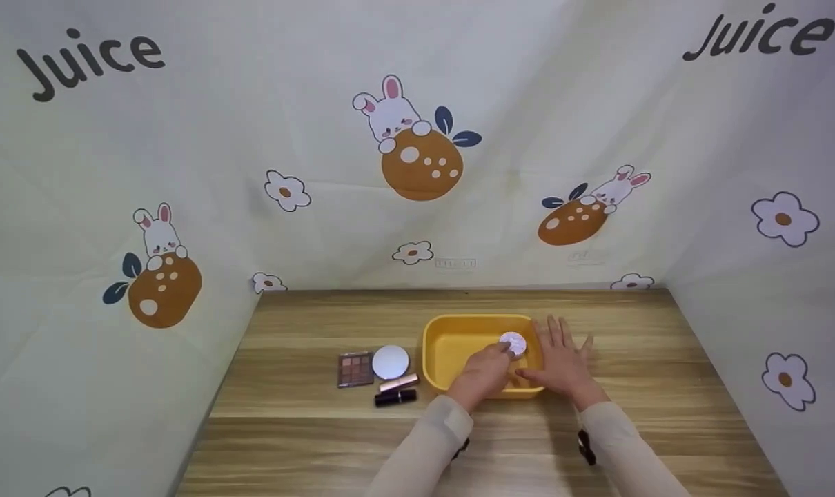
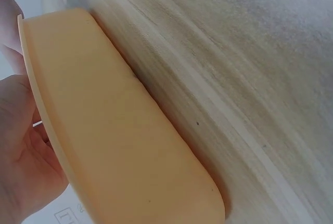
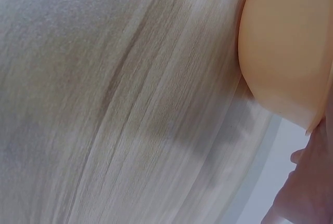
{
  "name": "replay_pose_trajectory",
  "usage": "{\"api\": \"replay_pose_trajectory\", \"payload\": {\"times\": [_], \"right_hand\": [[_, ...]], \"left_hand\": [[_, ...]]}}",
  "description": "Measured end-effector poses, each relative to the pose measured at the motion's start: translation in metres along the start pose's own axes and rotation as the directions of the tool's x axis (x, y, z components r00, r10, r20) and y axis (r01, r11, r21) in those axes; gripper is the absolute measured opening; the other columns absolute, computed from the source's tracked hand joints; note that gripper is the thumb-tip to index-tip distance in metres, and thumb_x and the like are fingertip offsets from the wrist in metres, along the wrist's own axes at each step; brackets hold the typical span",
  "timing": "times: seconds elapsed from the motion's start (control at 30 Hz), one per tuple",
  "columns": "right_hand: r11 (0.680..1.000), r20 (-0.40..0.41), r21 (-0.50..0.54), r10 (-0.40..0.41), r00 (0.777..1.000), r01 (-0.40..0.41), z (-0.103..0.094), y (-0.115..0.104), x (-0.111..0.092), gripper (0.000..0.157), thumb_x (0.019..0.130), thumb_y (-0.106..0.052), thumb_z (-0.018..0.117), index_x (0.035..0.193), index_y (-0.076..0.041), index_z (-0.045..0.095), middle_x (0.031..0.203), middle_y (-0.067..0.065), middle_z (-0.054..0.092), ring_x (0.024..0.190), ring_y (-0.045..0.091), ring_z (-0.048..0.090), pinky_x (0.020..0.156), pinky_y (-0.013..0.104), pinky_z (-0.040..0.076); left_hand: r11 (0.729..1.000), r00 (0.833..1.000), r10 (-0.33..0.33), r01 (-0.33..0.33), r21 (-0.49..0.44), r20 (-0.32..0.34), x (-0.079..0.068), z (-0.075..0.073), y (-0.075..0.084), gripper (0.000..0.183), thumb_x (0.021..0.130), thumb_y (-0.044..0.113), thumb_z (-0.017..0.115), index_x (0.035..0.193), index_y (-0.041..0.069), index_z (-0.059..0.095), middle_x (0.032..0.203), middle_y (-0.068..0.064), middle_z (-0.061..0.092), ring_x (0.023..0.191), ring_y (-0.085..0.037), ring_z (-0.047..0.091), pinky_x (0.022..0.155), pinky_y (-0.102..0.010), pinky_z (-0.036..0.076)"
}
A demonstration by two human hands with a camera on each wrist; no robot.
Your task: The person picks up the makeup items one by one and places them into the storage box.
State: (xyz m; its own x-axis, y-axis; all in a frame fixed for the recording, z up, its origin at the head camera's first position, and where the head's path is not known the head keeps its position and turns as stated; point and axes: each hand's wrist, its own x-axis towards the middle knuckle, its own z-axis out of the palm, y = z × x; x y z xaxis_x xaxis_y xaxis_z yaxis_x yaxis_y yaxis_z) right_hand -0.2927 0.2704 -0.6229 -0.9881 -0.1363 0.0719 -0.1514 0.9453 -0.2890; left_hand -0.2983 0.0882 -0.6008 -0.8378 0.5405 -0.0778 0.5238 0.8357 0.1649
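Observation:
In the head view a yellow plastic basin [image 1: 452, 345] stands on the table. My left hand [image 1: 485, 373] reaches over its near rim and grips a small round case [image 1: 513, 344] with a white, pale-pink patterned top, inside the basin's right part. Its fingertips lie at the case's edge. My right hand [image 1: 562, 362] rests on the basin's right rim, fingers extended away from me and thumb across the rim. In the left wrist view the left hand [image 2: 26, 151] shows behind the basin's outer wall [image 2: 119, 130]; the case is hidden there. Part of the right hand [image 3: 307, 182] shows in the right wrist view.
Left of the basin lie an eyeshadow palette [image 1: 355, 370], a round white compact [image 1: 390, 362], a rose-gold lipstick tube [image 1: 399, 383] and a black lipstick tube [image 1: 395, 398]. A printed cloth [image 1: 514, 228] walls the wood-grain table [image 1: 307, 449] at the back and sides.

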Motion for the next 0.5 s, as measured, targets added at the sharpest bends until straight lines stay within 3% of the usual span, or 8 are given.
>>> {"api": "replay_pose_trajectory", "payload": {"times": [0.37, 0.5], "right_hand": [[1.000, 0.023, 0.014, 0.009, 1.000, -0.009, 0.001, 0.001, -0.003, 0.110, 0.075, -0.067, 0.073, 0.157, -0.012, 0.025, 0.162, 0.028, 0.019, 0.150, 0.049, 0.012, 0.105, 0.085, 0.001], [1.000, 0.047, 0.023, 0.018, 0.999, -0.019, 0.000, -0.002, -0.006, 0.111, 0.075, -0.068, 0.072, 0.158, -0.013, 0.023, 0.163, 0.028, 0.016, 0.151, 0.049, 0.009, 0.106, 0.084, -0.003]], "left_hand": [[0.998, 0.999, -0.004, 0.006, -0.058, 0.036, -0.004, -0.002, -0.003, 0.053, 0.095, 0.028, 0.065, 0.146, 0.021, 0.052, 0.158, 0.002, 0.040, 0.145, -0.014, 0.041, 0.116, -0.027, 0.038], [0.997, 1.000, 0.008, -0.009, -0.071, -0.017, -0.011, -0.005, -0.013, 0.053, 0.096, 0.026, 0.065, 0.146, 0.019, 0.051, 0.157, -0.001, 0.043, 0.144, -0.016, 0.042, 0.117, -0.028, 0.037]]}}
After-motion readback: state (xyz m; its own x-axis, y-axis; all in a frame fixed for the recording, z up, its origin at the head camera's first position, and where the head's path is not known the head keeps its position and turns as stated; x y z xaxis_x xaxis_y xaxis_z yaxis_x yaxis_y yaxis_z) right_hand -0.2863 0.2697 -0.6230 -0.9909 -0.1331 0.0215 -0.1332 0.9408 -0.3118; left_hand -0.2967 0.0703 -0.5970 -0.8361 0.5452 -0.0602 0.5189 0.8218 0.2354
